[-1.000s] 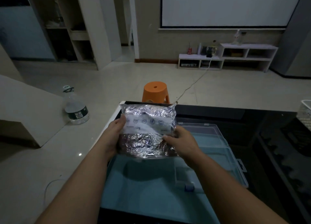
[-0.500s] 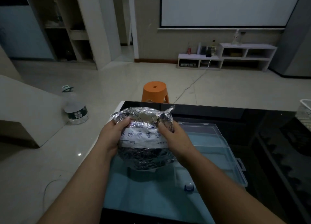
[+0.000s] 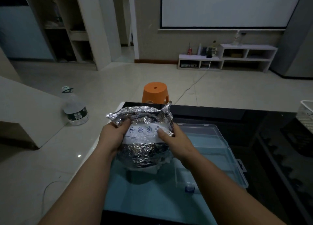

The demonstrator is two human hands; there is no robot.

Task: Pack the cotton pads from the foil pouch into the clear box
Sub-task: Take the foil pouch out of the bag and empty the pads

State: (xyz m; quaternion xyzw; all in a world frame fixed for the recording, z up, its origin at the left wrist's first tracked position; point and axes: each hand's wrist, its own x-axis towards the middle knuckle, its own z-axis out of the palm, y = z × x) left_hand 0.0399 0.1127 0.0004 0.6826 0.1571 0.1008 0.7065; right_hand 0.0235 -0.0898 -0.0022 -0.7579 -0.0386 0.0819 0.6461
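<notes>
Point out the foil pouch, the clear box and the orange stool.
foil pouch [image 3: 144, 155], head view, on its crumpled lower face.
clear box [image 3: 211, 140], head view, on a bare surface near its far edge.
orange stool [image 3: 155, 93], head view, on its front just under the top.

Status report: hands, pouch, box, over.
Left hand and right hand grip foil pouch, held above clear box. Something white under pouch, unclear. Nothing blocking.

Counts, single view:
- 2 hands: left hand, right hand
- 1 foil pouch, 4 round icons on its label
- 1 clear box, 1 blue latch visible
- 1 bench
- 1 orange stool
- 1 water bottle
- 1 white basket, partly out of frame
- 1 red can
- 1 projection screen
- cotton pads: number not readable
</notes>
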